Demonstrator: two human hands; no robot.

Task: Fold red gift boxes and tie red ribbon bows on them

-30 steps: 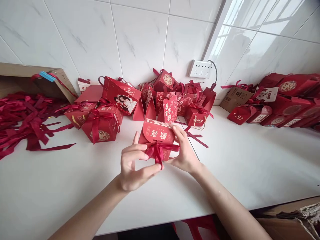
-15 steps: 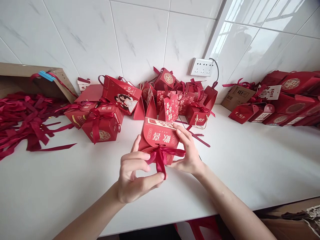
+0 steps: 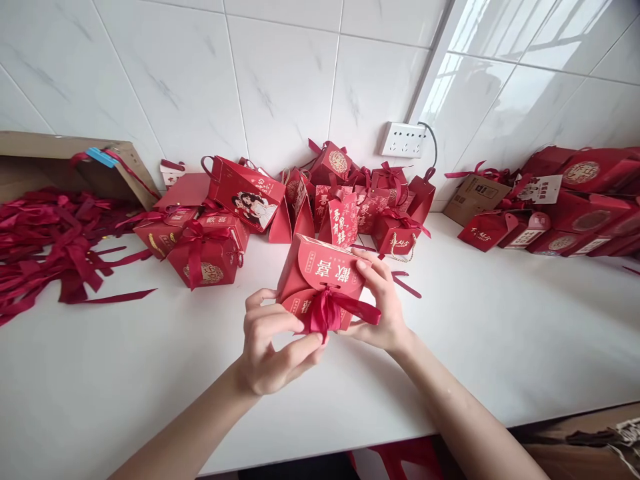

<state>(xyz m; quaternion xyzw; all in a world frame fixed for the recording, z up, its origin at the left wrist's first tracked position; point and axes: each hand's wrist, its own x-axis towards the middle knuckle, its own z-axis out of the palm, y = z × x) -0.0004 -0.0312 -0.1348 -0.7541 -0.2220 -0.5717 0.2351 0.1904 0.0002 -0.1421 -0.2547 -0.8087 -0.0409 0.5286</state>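
Observation:
A small red gift box (image 3: 320, 263) with gold lettering is held up over the white table, its lettered top tilted toward me. A dark red ribbon bow (image 3: 330, 310) is tied at the front of its top. My right hand (image 3: 383, 303) grips the box by its right side, thumb on the top edge and other fingers beneath. My left hand (image 3: 275, 340) is at the lower left, thumb and fingers closed on the ribbon's hanging end, with the other fingers by the box's left side. The box's underside is hidden.
Several finished red gift boxes (image 3: 210, 257) stand along the tiled wall. A heap of loose ribbons (image 3: 45, 240) spills from a cardboard box (image 3: 135, 177) at left. More red boxes (image 3: 580, 217) are stacked at right. A socket strip (image 3: 403, 140) is on the wall.
The box has tipped and shifted slightly right, showing more of its lettered top. My left hand has moved slightly up and right, still at the ribbon; my right hand keeps its grip.

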